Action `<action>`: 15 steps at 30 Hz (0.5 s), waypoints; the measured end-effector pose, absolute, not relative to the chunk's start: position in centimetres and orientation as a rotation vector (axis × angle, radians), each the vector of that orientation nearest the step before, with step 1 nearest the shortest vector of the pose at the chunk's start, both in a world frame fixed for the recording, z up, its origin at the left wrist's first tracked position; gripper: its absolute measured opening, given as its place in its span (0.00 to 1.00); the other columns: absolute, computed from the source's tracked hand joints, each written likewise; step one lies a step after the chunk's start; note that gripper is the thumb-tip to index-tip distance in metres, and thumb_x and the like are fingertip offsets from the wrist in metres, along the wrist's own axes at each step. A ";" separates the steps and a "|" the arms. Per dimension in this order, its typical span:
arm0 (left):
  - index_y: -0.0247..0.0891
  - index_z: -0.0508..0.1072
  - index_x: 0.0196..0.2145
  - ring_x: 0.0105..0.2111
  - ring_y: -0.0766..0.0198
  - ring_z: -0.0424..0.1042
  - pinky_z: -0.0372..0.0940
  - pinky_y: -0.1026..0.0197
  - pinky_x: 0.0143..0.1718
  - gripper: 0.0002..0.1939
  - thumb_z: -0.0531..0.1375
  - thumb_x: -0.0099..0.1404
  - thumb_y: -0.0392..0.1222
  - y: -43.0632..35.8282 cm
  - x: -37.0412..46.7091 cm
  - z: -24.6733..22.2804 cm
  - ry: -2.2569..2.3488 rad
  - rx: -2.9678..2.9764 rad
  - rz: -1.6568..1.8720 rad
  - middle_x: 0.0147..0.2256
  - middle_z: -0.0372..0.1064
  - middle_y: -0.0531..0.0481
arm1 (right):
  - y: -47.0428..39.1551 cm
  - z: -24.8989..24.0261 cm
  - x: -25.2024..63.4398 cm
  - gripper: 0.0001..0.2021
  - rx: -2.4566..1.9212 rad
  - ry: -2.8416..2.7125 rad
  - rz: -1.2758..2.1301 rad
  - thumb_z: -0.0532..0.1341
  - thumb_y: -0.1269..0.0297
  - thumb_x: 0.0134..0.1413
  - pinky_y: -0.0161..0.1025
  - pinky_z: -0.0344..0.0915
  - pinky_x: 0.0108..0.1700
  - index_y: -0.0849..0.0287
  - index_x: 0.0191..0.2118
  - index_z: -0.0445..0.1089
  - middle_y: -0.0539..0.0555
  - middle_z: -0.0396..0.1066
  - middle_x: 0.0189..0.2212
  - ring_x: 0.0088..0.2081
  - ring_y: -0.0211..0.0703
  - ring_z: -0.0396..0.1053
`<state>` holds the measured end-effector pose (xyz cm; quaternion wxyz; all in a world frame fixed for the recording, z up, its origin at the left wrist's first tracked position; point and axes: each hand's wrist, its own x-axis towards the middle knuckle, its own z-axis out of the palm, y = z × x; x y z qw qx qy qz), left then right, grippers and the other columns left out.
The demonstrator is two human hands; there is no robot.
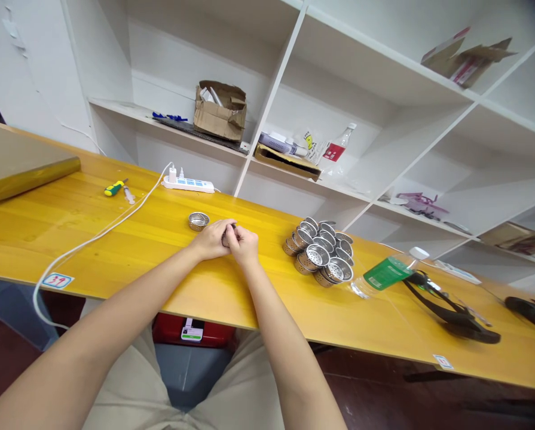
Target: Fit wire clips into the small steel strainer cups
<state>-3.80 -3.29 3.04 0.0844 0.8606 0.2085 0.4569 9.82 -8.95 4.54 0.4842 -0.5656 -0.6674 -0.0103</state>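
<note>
A yellow bench (159,239) is running from left to right. Stacked metal cups (323,251) are standing by its far edge, right of the hands. A green-labelled bottle (388,272) is standing just beyond them, to the right. The left hand (213,239) and right hand (245,243) are meeting over the bench, both grips closing around a small dark thing (226,236), mostly hidden. A single cup (198,221) is sitting just left of them, nearer the far edge.
</note>
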 end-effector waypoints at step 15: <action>0.41 0.70 0.47 0.47 0.53 0.74 0.69 0.51 0.53 0.28 0.72 0.54 0.55 -2.3 -6.0 4.9 1.148 2.078 1.661 0.46 0.74 0.45 | -6.6 5.2 17.0 0.22 -1.112 -0.540 0.839 0.48 0.47 0.73 0.30 0.44 0.18 0.52 0.27 0.52 0.37 0.41 0.16 0.15 0.32 0.42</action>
